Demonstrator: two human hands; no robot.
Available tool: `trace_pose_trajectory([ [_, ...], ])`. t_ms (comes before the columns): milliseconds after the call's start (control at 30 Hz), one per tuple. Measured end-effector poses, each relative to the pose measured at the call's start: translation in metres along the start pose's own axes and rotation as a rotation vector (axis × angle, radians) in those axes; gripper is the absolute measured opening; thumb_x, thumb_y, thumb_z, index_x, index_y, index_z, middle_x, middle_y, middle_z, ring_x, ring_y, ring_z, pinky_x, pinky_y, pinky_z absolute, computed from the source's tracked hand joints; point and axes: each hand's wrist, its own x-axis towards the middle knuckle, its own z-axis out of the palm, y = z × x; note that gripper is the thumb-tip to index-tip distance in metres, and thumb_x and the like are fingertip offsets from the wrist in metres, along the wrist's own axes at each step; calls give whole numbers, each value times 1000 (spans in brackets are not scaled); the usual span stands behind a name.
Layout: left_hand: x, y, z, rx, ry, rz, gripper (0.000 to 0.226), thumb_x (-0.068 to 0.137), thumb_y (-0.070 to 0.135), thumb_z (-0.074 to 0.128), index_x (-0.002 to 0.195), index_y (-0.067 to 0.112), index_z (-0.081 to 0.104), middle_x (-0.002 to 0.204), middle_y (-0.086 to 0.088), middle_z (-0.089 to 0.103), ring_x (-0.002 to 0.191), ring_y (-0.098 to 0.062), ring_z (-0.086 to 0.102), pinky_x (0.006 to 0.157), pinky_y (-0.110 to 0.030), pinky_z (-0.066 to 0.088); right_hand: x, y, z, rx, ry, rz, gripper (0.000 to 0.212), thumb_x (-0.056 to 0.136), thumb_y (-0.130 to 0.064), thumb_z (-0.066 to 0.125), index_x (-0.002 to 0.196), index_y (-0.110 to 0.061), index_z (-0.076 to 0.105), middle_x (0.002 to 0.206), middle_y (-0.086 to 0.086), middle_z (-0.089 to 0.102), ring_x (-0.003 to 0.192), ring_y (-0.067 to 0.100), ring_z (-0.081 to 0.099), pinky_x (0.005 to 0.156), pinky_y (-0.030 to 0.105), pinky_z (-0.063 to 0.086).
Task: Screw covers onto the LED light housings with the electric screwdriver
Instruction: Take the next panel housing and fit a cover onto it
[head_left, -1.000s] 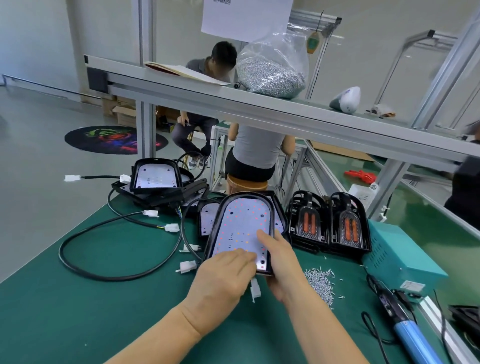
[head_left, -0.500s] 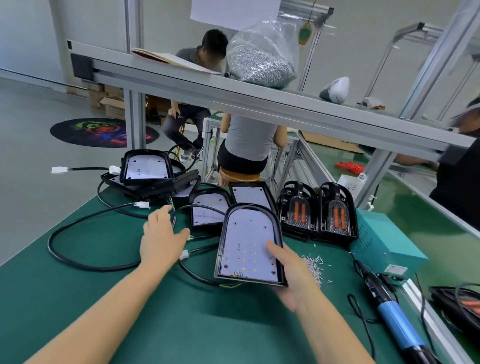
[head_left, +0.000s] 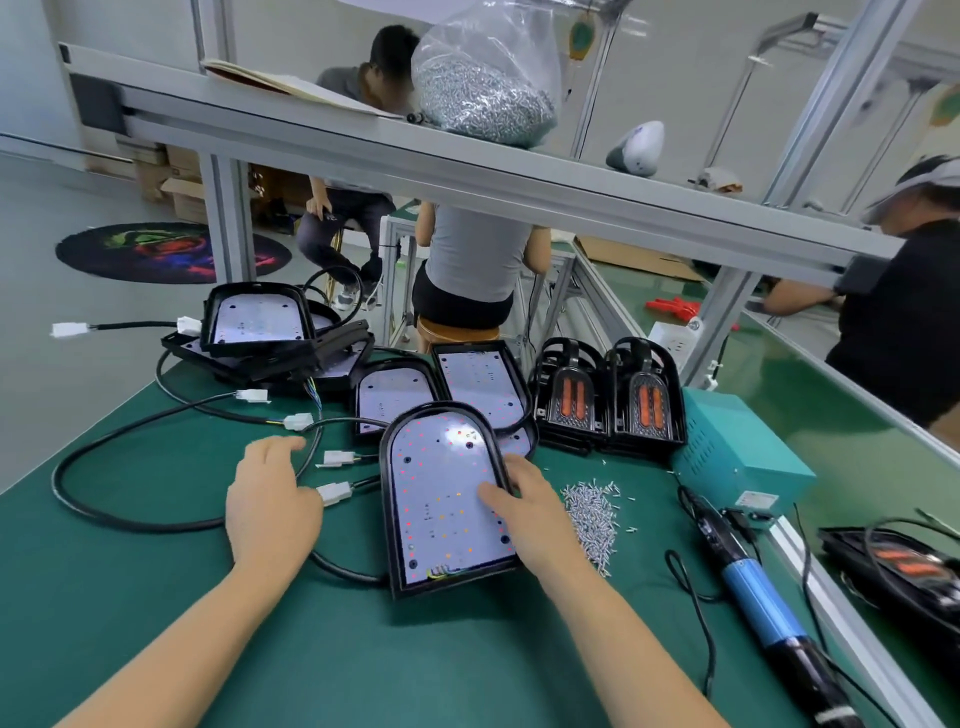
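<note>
With the LED housing (head_left: 448, 499) pinched by the right hand (head_left: 524, 512) and the left hand (head_left: 272, 499) lying loose-fingered on the black cable (head_left: 130, 512) at 9 o'clock, the housing could be dragged askew if that cable is snagged.

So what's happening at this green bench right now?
A person is assembling LED lights. Their right hand holds the right edge of an LED light housing lying flat on the green table, thumb on its board. Their left hand rests over the black cable near a white connector. No cover is on this housing yet: two covers stand behind, loose screws lie beside it, and the electric screwdriver lies untouched at the right.
</note>
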Motion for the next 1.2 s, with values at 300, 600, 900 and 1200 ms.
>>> trace_pose_trajectory([
  [300, -30, -14, -23, 290, -54, 33, 43, 66, 3, 69, 108, 13, 65, 121, -7, 53, 116, -31, 38, 96, -41, 25, 12, 2, -13, 7, -356, 23, 10, 100, -22, 53, 102, -22, 63, 63, -18, 52, 53, 0, 45, 52, 12, 37],
  [600, -31, 33, 2, -448, -421, -15, 36, 94, 23, 56, 130, 18, 52, 123, 3, 53, 112, -17, 51, 87, -24, 38, 15, 3, -16, -73, -549, 67, 11, 92, -23, 65, 86, -15, 64, 71, -7, 55, 63, 9, 48, 62, 22, 38],
  [900, -39, 29, 11, -474, -390, -87, 28, 86, 7, 62, 102, 28, 62, 85, 13, 64, 71, -6, 59, 60, -17, 42, 8, 14, -19, -182, -445, -38, 27, 90, -31, 69, 86, -6, 62, 60, -14, 47, 54, 5, 42, 55, 20, 35],
  [1200, -40, 32, 14, -470, -357, -90, 30, 85, 4, 63, 111, 18, 66, 83, 9, 62, 69, -10, 57, 61, -17, 42, 18, 12, -34, -183, -55, -77, 23, 96, -35, 59, 107, -20, 72, 95, -7, 68, 84, 8, 59, 72, 19, 43],
])
